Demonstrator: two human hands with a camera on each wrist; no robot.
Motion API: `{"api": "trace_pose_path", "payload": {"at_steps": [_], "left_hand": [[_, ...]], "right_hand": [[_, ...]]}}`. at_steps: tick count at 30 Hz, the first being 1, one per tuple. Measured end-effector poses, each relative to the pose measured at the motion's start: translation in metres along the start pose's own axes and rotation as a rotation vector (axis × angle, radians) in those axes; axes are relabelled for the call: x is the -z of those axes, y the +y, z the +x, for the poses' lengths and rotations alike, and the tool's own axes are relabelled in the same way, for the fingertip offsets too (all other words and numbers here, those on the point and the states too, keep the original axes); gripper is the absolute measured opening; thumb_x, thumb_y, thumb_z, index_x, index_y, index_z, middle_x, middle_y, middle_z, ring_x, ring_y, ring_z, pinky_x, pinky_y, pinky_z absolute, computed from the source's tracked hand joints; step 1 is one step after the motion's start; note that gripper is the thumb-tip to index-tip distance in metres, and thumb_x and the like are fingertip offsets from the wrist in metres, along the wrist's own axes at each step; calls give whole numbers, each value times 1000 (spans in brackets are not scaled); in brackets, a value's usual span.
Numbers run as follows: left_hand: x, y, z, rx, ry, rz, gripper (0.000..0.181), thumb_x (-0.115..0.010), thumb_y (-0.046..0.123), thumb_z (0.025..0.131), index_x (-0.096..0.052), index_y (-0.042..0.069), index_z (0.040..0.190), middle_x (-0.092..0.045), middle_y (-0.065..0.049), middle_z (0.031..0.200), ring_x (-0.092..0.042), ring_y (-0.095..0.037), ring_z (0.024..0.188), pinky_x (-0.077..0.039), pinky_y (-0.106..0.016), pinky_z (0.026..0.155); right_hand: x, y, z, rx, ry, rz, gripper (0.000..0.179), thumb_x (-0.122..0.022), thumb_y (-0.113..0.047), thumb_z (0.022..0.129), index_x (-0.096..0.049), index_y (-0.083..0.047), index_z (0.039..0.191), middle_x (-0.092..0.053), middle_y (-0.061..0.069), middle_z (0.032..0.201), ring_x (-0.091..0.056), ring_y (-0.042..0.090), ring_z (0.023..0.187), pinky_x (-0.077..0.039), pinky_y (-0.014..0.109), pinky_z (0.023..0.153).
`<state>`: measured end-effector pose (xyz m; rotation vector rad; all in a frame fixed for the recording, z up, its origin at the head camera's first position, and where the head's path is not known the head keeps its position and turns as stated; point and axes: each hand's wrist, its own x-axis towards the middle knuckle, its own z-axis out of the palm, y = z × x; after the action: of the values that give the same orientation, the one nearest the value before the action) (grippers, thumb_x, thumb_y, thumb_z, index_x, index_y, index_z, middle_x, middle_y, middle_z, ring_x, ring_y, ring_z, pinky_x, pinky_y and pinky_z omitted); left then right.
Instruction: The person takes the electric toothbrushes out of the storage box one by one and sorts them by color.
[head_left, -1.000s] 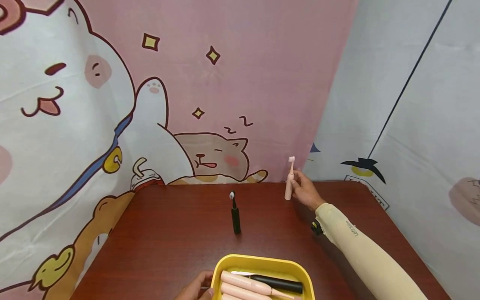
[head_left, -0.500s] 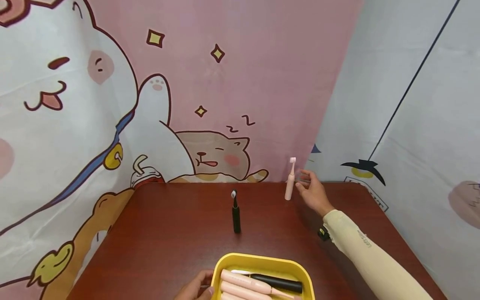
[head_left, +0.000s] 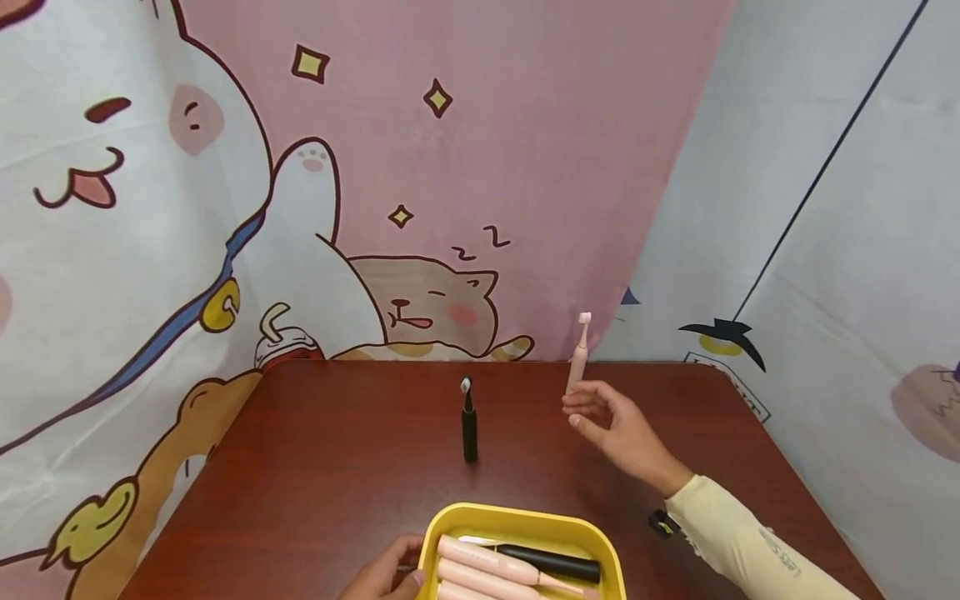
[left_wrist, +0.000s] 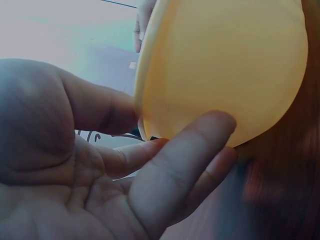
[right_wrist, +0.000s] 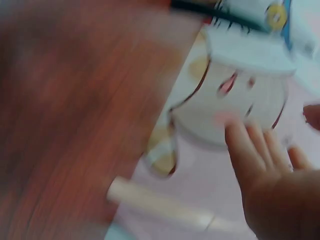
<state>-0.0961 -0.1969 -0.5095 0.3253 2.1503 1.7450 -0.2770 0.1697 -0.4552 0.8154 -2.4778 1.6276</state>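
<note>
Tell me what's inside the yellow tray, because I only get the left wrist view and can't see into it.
Observer: Pink toothbrushes and a black toothbrush lie in the tray.
Operator: Is the right hand holding anything?
Observer: No, the right wrist view shows the right hand empty.
Operator: What stands upright on the table?
Observer: In the head view, two more toothbrushes stand on the table: a black one and, farther from the tray, a pink one.

Left hand (head_left: 384, 573) grips; right hand (head_left: 624, 429) hovers relaxed.
</note>
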Motion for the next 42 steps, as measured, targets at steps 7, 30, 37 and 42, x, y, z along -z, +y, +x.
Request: {"api": "trace_pose_path", "payload": {"at_steps": [7, 30, 37, 42], "left_hand": [[3, -1, 0, -49, -14, -21, 41, -50, 18, 103, -45, -8, 135, -58, -27, 125, -65, -18, 107, -55, -27, 82], [-1, 0, 0, 74, 29, -6, 39, -56, 20, 100, -51, -3, 131, -62, -16, 118, -63, -35, 112, -55, -35, 82], [-1, -2, 1, 65, 17, -25, 40, -55, 19, 100, -50, -4, 132, -62, -16, 117, -64, -33, 111, -55, -34, 82], [2, -5, 1, -6, -21, -27, 41, -51, 18, 102, -46, -7, 134, -59, -22, 121, -64, -26, 111, -53, -25, 81]], "right_hand": [[-40, -52, -32, -57, -407, 170, 47, -65, -19, 97, -49, -23, 141, -65, 5, 131, -64, 32, 118, -55, 30, 91], [-89, -44, -91, -346, -885, 461, 48, -62, -22, 99, -50, 1, 139, -64, 13, 132, -63, 9, 117, -50, 20, 94], [-86, -54, -88, -281, -930, 347, 38, -64, -23, 97, -59, -13, 134, -67, -8, 126, -62, 3, 113, -49, 17, 92], [-87, -66, -86, -164, -964, 285, 32, -63, -26, 97, -63, -24, 129, -69, -14, 118, -63, -4, 101, -50, 17, 87]]}}
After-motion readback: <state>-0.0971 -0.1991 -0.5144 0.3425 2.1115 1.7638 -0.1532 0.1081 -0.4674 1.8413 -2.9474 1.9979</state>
